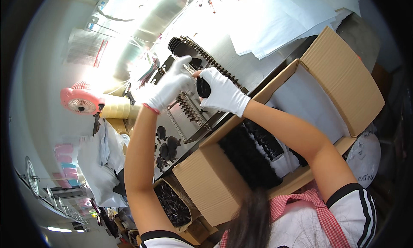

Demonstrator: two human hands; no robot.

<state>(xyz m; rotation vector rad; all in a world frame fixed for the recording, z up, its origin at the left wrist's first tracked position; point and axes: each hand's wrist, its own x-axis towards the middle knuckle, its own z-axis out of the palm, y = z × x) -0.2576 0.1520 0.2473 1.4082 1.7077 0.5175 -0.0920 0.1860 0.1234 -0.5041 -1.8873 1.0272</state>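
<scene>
My right hand [223, 93], in a white glove with bare fingertips, is closed on a flat black rounded piece [203, 88]. Close beside it, my left hand [172, 88], also in a white glove, is raised over the metal rack; its fingers are smeared by motion, so their grip does not show. Beneath both hands lies a metal rack [189, 108] lined with rows of small pegs or clips. Several black rounded pieces [175, 44] stand at the rack's far end. More black rounded pieces with short stems [168, 148] lie on the metal table left of my right arm.
An open cardboard box [211, 172] with black bristly-looking goods stands at the table's near edge, under my right forearm. White sheets [275, 24] cover the table's far right. A pink fan [81, 99] and yellow rolls [116, 108] are at left. Another box [172, 205] holds dark pieces.
</scene>
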